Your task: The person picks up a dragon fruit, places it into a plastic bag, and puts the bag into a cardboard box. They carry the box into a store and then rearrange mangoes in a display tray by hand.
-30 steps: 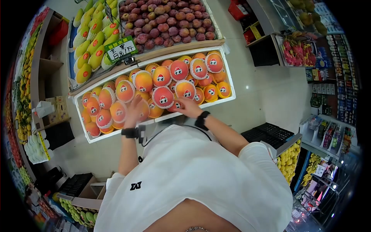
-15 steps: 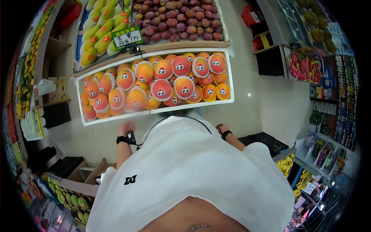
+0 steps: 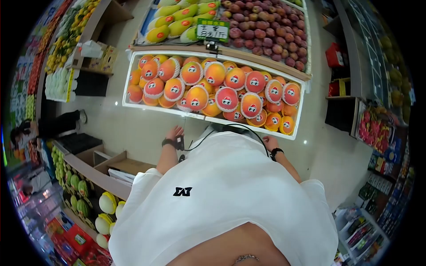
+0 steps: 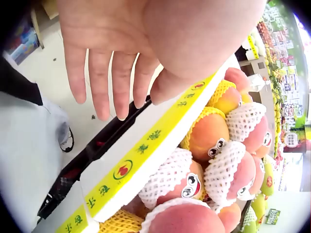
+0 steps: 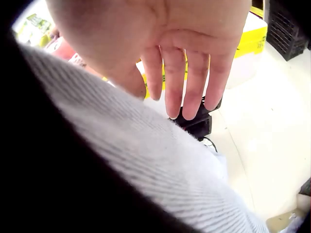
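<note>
Both hands hang at the person's sides, near the waist, and hold nothing. The left hand (image 3: pixel 175 132) has its palm turned up and its fingers loosely straight, just short of a white foam box (image 3: pixel 155 107). In the left wrist view, the fingers (image 4: pixel 99 80) extend beside the box's yellow-taped wall. The right hand (image 3: pixel 270 142) is below the box's near edge; the right wrist view shows its fingers (image 5: pixel 194 82) extended beside the white shirt (image 5: pixel 146 141). Round red-and-orange fruit (image 3: pixel 227 99) with cartoon-face stickers fill the box, many in foam nets.
Behind the box lie yellow-green mangoes (image 3: pixel 179 26), plums (image 3: pixel 262 33) and a green price sign (image 3: pixel 213 30). Shelving (image 3: pixel 344 106) stands at the right. At the left are a wooden stand with watermelons (image 3: pixel 83 188) and another person (image 3: pixel 57 126) on the tiled floor.
Both hands were among the fruit a second ago, then withdrew to the person's sides. The view has since turned left, so the box appears farther right.
</note>
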Motion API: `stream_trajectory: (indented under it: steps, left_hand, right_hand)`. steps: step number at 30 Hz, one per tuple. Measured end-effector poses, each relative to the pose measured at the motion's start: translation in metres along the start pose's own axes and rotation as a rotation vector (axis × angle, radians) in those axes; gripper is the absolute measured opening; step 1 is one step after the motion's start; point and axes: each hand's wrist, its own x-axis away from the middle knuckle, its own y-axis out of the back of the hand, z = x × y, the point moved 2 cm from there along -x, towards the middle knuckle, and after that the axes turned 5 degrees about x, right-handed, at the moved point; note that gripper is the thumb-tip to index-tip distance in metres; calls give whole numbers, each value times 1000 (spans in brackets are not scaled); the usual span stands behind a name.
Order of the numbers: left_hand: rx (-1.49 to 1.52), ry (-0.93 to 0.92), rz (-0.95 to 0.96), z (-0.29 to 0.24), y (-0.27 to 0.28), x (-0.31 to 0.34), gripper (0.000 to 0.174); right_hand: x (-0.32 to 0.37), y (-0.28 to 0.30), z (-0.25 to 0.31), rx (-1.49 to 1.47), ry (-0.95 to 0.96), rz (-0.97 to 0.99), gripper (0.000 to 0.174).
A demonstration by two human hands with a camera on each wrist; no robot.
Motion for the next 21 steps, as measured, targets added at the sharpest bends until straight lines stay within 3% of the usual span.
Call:
stream_trajectory:
  steps: [6,12,15,19,21]
  left_hand:
    - [-9,-17,53,-19,-24,28,43]
    - [-20,65,89,-5,51,-32,38]
    - [33,101,-65,-2,29,-5,41]
    - [128,114,-100,-8,25,-9,43]
    - [0,81,-14,-16,19,-8,42]
  right_hand:
    - [-6,-7,12,26,-5,98,27]
    - [-3,-23,13,145,-13,25,26]
    - [7,-21,20,112,-57,-2,26]
    - [12,-24,25,68,-67,-8,27]
    - [11,-29,20,38,-72,-21,26]
